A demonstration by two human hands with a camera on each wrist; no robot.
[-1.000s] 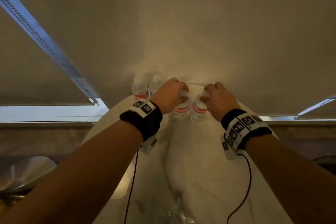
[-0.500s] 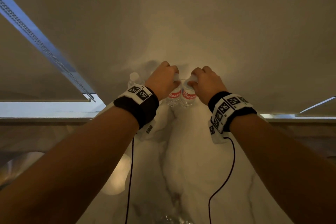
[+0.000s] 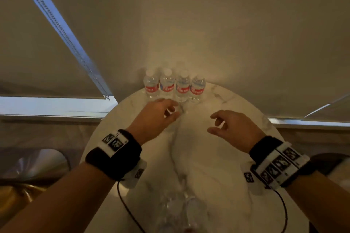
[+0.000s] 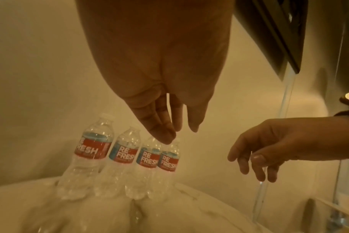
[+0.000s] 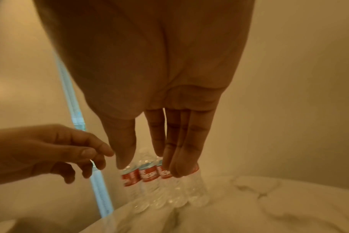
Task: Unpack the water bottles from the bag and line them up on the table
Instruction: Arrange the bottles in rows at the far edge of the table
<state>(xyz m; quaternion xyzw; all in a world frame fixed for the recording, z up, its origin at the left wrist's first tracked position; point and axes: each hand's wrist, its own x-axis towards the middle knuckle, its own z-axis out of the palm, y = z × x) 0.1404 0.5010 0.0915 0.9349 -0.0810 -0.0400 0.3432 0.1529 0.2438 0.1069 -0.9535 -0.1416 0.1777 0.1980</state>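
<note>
Several clear water bottles (image 3: 175, 86) with red and blue labels stand upright in a tight row at the far edge of the round marble table (image 3: 236, 111). The row also shows in the left wrist view, bottles (image 4: 127, 157), and in the right wrist view, bottles (image 5: 149, 178). My left hand (image 3: 162, 113) hovers just in front of the row with relaxed fingers, holding nothing. My right hand (image 3: 225, 126) hangs lower and to the right, fingers loose and empty. At the near edge lies crinkled clear plastic (image 3: 176, 212), blurred.
A pale wall rises right behind the bottles. A window blind with a bead chain (image 3: 62, 30) hangs at the left. A shiny rounded seat (image 3: 36, 164) sits low on the left, and a dark object (image 3: 329, 162) at the right edge.
Both hands have let go of the two right-hand bottles and drawn back toward me. Those bottles now stand in the row with the other two.
</note>
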